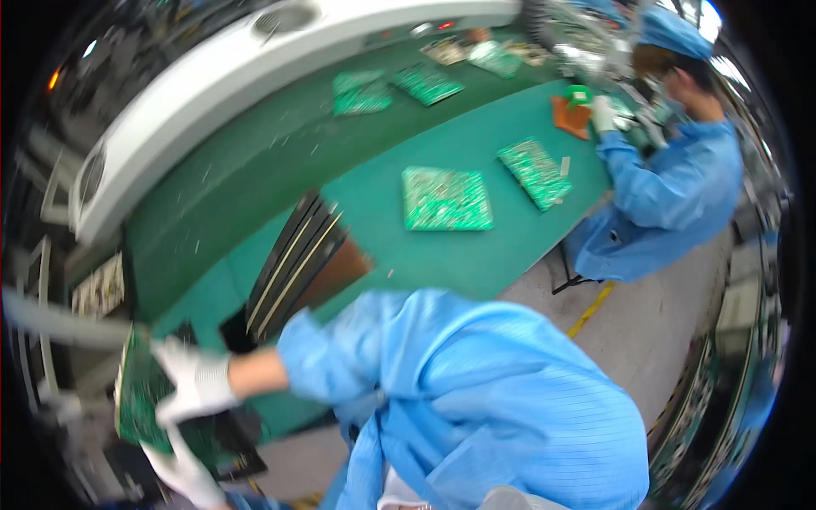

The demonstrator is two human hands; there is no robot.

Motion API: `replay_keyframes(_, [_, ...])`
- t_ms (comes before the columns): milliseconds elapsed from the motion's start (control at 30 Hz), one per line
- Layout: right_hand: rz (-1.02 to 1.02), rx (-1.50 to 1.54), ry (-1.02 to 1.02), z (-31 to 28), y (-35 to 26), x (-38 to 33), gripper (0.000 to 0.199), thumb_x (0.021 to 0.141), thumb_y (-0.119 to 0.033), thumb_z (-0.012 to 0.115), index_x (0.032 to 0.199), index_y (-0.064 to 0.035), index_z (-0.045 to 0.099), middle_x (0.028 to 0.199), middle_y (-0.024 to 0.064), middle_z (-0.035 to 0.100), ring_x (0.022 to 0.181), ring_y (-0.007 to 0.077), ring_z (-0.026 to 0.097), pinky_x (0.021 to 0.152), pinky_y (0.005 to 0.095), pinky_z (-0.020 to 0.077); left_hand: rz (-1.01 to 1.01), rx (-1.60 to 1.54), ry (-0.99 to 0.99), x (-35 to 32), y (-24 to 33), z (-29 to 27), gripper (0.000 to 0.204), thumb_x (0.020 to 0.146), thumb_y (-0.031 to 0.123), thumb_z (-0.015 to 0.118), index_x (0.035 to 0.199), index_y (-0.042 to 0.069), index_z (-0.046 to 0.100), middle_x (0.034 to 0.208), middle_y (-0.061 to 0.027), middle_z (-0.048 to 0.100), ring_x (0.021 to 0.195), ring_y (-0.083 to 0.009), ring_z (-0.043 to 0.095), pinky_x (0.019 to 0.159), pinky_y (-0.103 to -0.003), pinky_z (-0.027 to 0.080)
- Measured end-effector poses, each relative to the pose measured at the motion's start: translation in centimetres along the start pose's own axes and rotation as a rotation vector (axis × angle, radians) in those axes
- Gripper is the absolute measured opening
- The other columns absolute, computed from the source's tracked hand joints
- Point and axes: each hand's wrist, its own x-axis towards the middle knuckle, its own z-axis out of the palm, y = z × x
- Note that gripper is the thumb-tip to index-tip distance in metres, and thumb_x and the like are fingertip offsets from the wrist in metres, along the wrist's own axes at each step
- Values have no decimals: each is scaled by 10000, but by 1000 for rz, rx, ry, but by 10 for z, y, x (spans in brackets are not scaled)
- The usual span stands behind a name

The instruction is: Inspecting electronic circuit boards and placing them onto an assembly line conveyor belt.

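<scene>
In the head view, both white-gloved hands are at the lower left, blurred by motion. The right hand (197,384), its bare wrist showing below a blue sleeve (476,382), has fingers and thumb spread across the near side of a green circuit board (143,387) and grasps it there. The left hand (183,472), lower down, grasps the board's bottom edge; its exact finger placement is blurred. The circuit board stands tilted at the left end of the green worktop (459,144), a dark flat piece (238,455) near its lower right.

Right of the hands, black slotted strips with pale edges (293,263) lean beside a brown panel (340,274). Farther right on the worktop lie a populated green board (447,199) and, near it, a second, angled board (535,172). Along the darker green strip (229,187) behind rest more boards (427,83), below a curved white housing (204,85). At the upper right, a co-worker in blue (680,178) reaches a gloved hand (603,115) beside an orange piece (571,117).
</scene>
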Motion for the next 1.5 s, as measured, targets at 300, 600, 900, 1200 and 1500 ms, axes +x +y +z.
replay_keyframes(300, [31,-398,-679,-130,-53,-111,469,913,-397,666,1166,-5,617,1076,163,650,1008,335,628,873,402,517,96,-122,-278,66,93,35,400,934,-19,610,1321,-60,517,1182,-110,652,1031,-166,610,944,-297,470])
replay_keyframes(600, [-23,-369,-649,-170,-68,-167,480,912,-421,670,1181,-26,623,1058,133,657,968,324,628,852,403,507,535,66,-645,119,93,140,400,852,96,668,1215,14,523,995,-227,623,950,-389,616,845,-400,499])
replay_keyframes(900, [30,-391,-566,-190,-70,-174,499,865,-342,747,1203,5,628,1101,161,667,994,328,647,851,399,519,571,51,-716,142,79,167,467,862,140,684,1278,-2,526,995,-189,652,914,-304,639,834,-379,512])
replay_keyframes(1200, [12,-434,-525,-200,-73,-177,525,843,-346,762,1199,18,633,1117,167,670,994,327,649,856,396,511,651,61,-505,104,84,168,366,834,78,664,1164,23,514,1031,-208,607,971,-406,603,831,-423,504])
replay_keyframes(1500, [-50,-578,-548,-219,-109,-168,500,830,-298,754,1167,53,643,1041,192,667,928,343,653,820,395,506,679,414,-161,-25,91,169,367,815,80,602,1178,29,605,1131,-145,660,1008,-280,666,874,-363,535])
